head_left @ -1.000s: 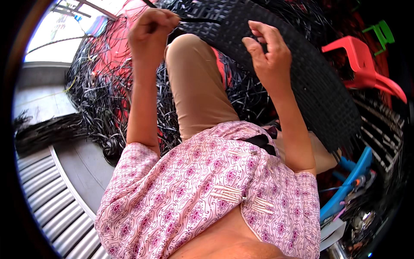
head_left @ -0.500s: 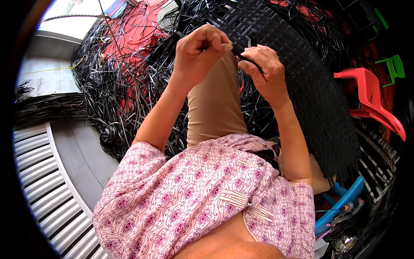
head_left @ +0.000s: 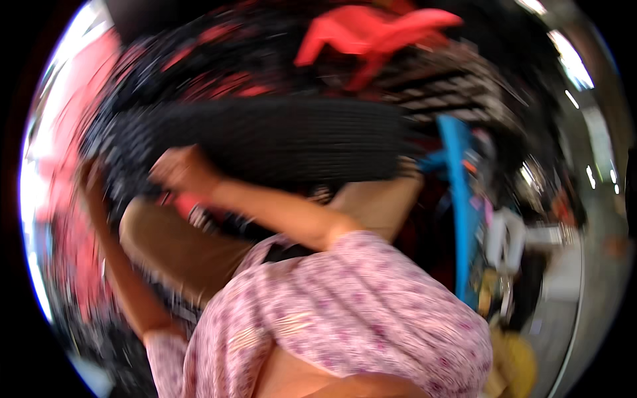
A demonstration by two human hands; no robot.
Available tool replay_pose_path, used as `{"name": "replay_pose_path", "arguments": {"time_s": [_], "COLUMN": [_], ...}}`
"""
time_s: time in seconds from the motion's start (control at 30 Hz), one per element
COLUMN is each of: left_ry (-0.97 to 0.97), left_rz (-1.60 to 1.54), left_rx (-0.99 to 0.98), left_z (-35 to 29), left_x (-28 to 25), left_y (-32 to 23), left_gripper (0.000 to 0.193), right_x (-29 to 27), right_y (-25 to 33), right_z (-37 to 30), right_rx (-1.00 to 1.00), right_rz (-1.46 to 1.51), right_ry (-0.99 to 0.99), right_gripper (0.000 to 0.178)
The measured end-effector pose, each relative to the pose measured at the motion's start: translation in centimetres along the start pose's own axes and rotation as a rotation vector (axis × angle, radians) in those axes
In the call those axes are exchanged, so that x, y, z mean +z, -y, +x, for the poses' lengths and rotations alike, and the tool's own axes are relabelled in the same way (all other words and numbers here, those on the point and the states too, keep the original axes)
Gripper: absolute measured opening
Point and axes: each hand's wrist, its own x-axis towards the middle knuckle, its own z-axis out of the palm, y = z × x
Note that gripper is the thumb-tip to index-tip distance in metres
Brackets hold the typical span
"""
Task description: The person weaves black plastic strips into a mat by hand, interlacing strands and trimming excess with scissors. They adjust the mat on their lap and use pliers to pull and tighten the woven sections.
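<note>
1. Since half a second ago the whole view has swung hard to the right and smeared: the big black woven panel (head_left: 279, 142), which ran up and to the right then, now lies as a wide dark band across the upper middle, and the red plastic chair (head_left: 371, 33) has jumped from the right edge to the top.
2. Largest thing in view, the woven panel has its long axis running roughly left to right, above and beyond both hands, over the tan trouser leg (head_left: 179, 245).
3. Around its left end a blurred heap of black and red strands (head_left: 73, 199) fills the left side; a blue upright piece (head_left: 458, 192) stands to the right, with pale clutter beyond it too smeared to name.
4. The pink patterned shirt (head_left: 352, 312) fills the lower middle.
5. The right hand (head_left: 182, 171) has crossed to the left and sits at the panel's lower left edge, apparently touching it; it looks bunched, but whether it grips anything cannot be told through the blur.
6. The left hand (head_left: 89, 176) is raised at the far left beside the panel's end, among the strands. It is only a streak, so its state cannot be told. The right hand is the nearer to the panel.
</note>
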Motion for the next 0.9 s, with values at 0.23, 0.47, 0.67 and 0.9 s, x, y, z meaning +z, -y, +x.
{"name": "replay_pose_path", "arguments": {"time_s": [0.23,0.47,0.67,0.9], "left_ry": [0.494,0.570,0.428,0.372], "left_rz": [-0.155,-0.124,-0.398,-0.229], "left_rx": [-0.485,-0.594,-0.985,-0.925], "left_z": [1.8,0.8,2.7,0.1], "left_x": [3.7,0.5,5.0,10.1], "left_y": [11.1,5.6,-4.2,-9.6], "left_gripper": [0.059,0.069,0.079,0.077], "right_x": [-2.2,-3.9,-9.7,-18.1], "right_y": [0.0,0.3,-2.6,-5.5], "right_z": [0.5,1.9,3.0,1.8], "right_rx": [0.628,0.549,0.589,0.698], "right_rz": [0.555,0.604,0.706,1.029], "right_ry": [0.036,0.050,-0.029,0.079], "right_gripper": [0.020,0.017,0.016,0.018]}}
